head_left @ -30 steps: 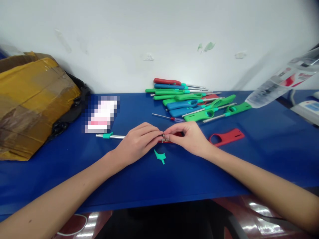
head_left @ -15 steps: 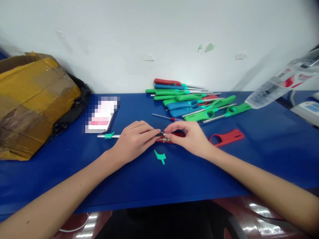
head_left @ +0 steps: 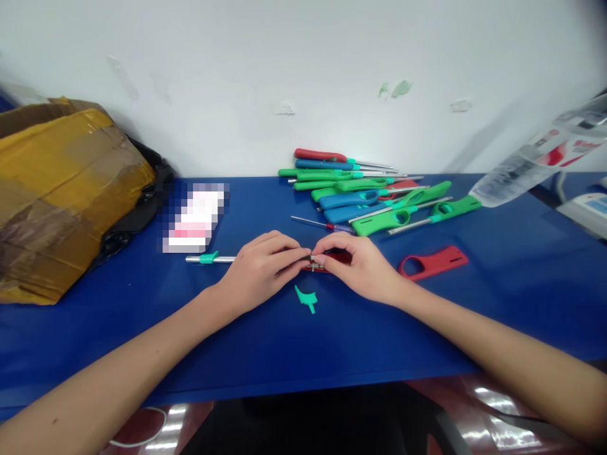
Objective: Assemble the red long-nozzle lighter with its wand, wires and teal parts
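Leftward, a metal tube [head_left: 211, 258] runs into the left hand [head_left: 258, 272], which meets the right hand [head_left: 360, 265] at the fingertips, both clamped on a red lighter body [head_left: 339, 258] over the blue table [head_left: 341, 341]. A loose teal plastic piece [head_left: 306, 298] lies just below them.

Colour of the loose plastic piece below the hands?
The loose plastic piece is teal green; shows best in the head view.

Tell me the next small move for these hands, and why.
Probably free the right hand and pick up the loose teal plastic piece: it lies on the blue table just below the hands, while that hand pinches the red lighter body and the left hand closes on the steel tube.
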### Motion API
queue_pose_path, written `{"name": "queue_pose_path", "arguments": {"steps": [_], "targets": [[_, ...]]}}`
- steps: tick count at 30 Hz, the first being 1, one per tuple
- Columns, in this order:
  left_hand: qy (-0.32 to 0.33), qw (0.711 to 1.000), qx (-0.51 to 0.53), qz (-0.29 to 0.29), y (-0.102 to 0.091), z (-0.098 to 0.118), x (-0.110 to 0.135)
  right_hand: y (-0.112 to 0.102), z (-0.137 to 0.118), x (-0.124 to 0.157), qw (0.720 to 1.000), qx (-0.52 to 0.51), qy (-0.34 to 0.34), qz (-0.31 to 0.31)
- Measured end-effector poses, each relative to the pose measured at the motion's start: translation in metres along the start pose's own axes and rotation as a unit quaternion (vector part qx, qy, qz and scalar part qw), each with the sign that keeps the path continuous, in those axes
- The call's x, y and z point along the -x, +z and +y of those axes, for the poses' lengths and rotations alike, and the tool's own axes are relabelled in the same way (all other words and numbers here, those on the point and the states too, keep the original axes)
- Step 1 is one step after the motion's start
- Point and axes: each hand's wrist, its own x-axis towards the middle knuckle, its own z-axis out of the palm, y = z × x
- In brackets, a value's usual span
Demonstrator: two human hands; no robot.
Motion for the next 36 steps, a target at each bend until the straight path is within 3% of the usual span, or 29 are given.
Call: {"name": "queue_pose_path", "arguments": {"steps": [16,26,36], "targets": [[0.046,0.997,-0.057,0.004,0.001,0.006,-0.004,0.005,0.002,0.001,1.0,-0.007,-0.007,0.022],[-0.055,0.997,-0.025,-0.044,-0.013,0.002,-0.005,-0.002,-0.001,0.0,0.999,0.029,-0.03,0.024],[-0.046,0.997,0.018,-0.064,-0.012,-0.002,-0.002,-0.004,0.002,0.002,0.996,0.051,-0.073,0.007]]}}
